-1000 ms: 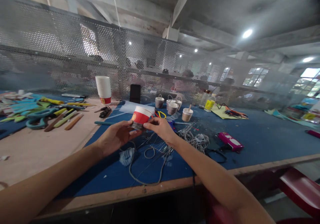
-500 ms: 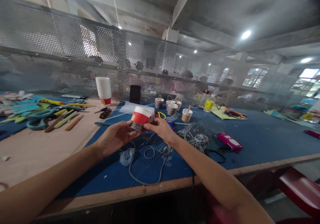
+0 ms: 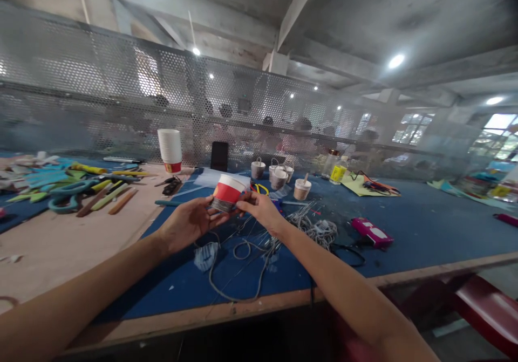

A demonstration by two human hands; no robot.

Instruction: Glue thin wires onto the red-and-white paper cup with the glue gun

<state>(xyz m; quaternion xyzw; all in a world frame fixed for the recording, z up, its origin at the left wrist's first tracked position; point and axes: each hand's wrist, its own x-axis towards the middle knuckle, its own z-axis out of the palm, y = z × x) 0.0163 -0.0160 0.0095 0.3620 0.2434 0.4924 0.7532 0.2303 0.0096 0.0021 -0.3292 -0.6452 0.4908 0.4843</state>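
Note:
A red and white paper cup (image 3: 227, 190), its lower part wrapped in grey cord, is tilted above the blue table mat. My left hand (image 3: 189, 220) holds it from the left, with the thumb on its side and fingers beneath. My right hand (image 3: 259, 209) is closed in a pinch at the cup's lower right, by the wrapped cord. Whether the pinch is on the cord or the cup wall I cannot tell. Grey cord (image 3: 259, 289) runs in a loose loop on the mat below and joins a tangled heap (image 3: 321, 232) on the right.
Behind the hands stand several cord-wrapped cups (image 3: 279, 178), a cup with a stick (image 3: 301, 189) and a phone (image 3: 219, 156). Stacked paper cups (image 3: 170, 150), scissors (image 3: 67, 195) and clay-coloured sticks (image 3: 122, 201) lie left. A magenta device (image 3: 372, 232) is at right; a perforated screen (image 3: 251, 97) closes the back.
The cup has turned slightly in my hands, and my right fingers have shifted a little along its lower right side. The view has tipped slightly upward.

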